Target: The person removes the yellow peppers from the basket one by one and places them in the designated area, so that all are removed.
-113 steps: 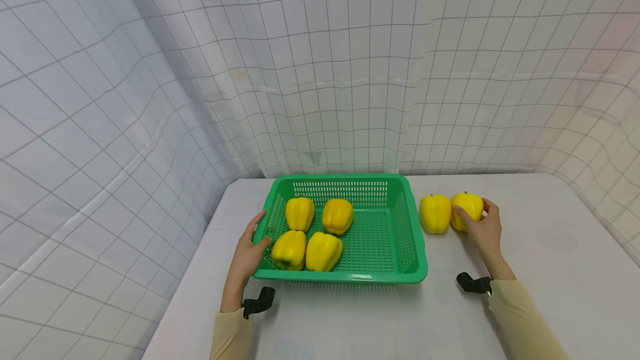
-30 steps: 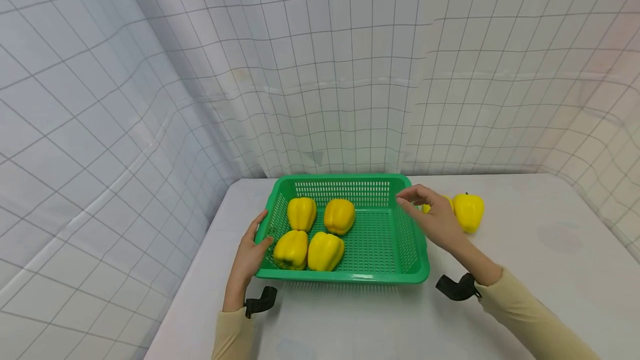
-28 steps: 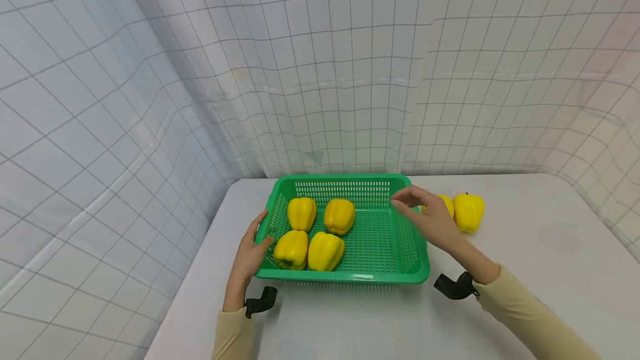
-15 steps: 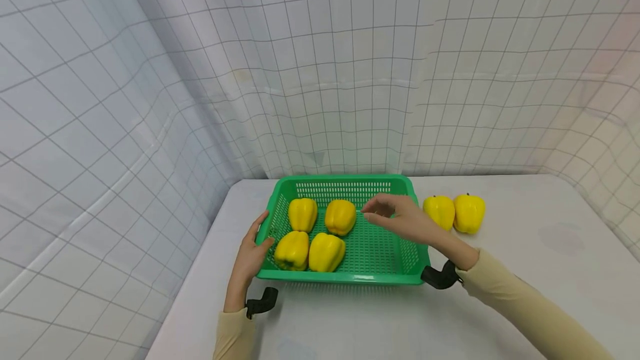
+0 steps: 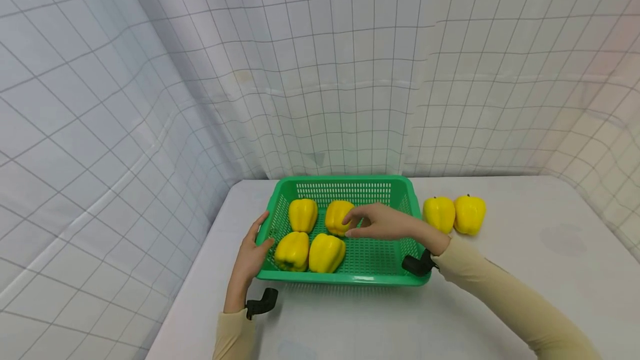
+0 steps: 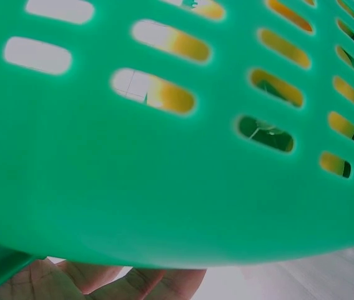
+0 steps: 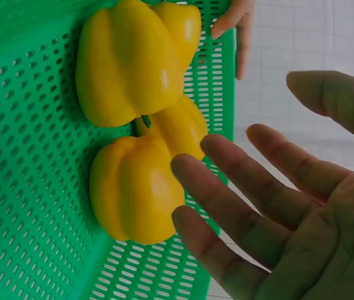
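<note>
My left hand (image 5: 250,255) grips the left rim of a green plastic basket (image 5: 350,278), thumb over the edge; in the left wrist view its fingers (image 6: 127,284) show along the rim beside the slotted wall. Several yellow bell peppers sit in the basket's left half, among them a front-left one (image 5: 292,251), a front-middle one (image 5: 326,253) and a back-left one (image 5: 303,215). My right hand (image 5: 382,222) holds nothing, hovering over the basket with fingertips at the back-middle pepper (image 5: 337,217). In the right wrist view its fingers (image 7: 226,200) are spread and lightly bent beside the peppers.
Two more yellow bell peppers, a nearer (image 5: 439,214) and a farther-right one (image 5: 470,214), stand side by side on the white table (image 5: 520,238), right of the basket. White grid-patterned curtains (image 5: 350,99) enclose the table's back and sides. A black wrist mount (image 5: 419,264) overlaps the basket's front-right corner.
My right hand left the pepper at the right, which stays on the table, and has moved left across the basket to the back-middle pepper. The left hand stays at the rim.
</note>
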A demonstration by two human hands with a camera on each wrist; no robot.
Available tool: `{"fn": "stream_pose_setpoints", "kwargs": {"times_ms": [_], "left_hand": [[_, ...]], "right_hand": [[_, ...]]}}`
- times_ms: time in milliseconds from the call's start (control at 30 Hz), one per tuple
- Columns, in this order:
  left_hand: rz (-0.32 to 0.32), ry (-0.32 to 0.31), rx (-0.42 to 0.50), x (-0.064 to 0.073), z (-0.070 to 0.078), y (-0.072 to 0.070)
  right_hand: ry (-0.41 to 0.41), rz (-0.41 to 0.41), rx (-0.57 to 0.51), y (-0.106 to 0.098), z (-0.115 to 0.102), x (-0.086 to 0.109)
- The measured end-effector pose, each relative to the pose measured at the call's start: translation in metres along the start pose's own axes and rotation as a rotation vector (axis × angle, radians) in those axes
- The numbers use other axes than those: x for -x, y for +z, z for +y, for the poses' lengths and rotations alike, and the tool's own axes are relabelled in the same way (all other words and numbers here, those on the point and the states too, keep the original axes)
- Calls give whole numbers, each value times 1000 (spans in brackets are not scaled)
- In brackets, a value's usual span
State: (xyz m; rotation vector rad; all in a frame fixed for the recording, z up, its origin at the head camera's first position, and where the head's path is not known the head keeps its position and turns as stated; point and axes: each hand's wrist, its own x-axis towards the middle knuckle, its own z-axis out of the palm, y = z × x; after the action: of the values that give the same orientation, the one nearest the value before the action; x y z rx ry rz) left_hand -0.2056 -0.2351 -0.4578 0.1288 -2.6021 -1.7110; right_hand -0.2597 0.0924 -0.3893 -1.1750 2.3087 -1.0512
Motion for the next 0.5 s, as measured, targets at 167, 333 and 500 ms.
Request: {"fn": "stream_pose_setpoints", "kwargs": {"times_ms": [167, 333, 500], "left_hand": [[-10, -14, 3, 3, 8, 0], [-11, -16, 6, 19, 37, -1], [-7, -9, 3, 21, 40, 0]], "right_hand": [[54, -68, 27, 4, 10, -10], [105, -104, 62, 7, 16, -20], [154, -142, 130, 12, 18, -29]]}}
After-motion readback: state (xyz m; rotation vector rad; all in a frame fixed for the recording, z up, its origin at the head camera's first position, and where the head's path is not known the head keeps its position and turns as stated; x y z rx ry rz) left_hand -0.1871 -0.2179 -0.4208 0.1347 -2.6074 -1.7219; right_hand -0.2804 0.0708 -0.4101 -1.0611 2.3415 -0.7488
